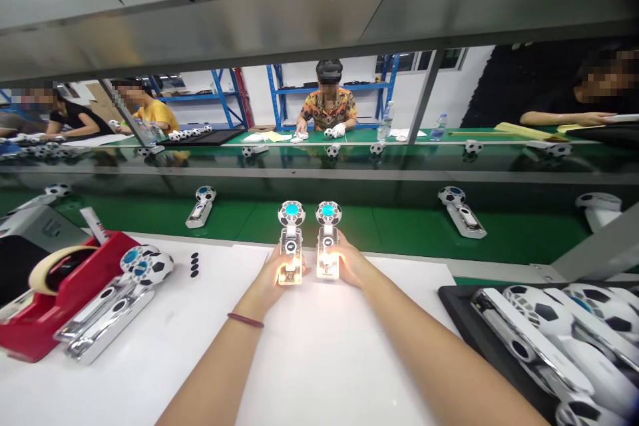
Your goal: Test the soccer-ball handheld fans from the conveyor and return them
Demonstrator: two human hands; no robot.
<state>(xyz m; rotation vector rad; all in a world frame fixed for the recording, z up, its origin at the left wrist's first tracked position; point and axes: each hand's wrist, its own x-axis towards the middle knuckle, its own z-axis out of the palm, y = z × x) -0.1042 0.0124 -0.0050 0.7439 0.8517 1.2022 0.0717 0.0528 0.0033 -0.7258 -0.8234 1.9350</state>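
My left hand (275,273) is closed around the lower body of a handheld fan (291,214), or what looks like one, with a soccer-ball-patterned head and a blue centre. A matching handheld fan (328,213) stands upright beside it, gripped by my right hand (348,259). Both clear bodies glow warm orange-white near the bottom, and each has a small round lit display. The two fans are side by side, a small gap apart, above the far edge of the white work surface (309,359). My fingers partly hide behind the bodies.
On the left are a red tape dispenser (64,306), two more fans (120,303) and several black dots (194,265). At right, a black tray (462,306) holds several fans. Beyond runs a green conveyor belt (249,213) carrying fans; co-workers (328,103) sit opposite. A metal shelf (279,20) hangs overhead.
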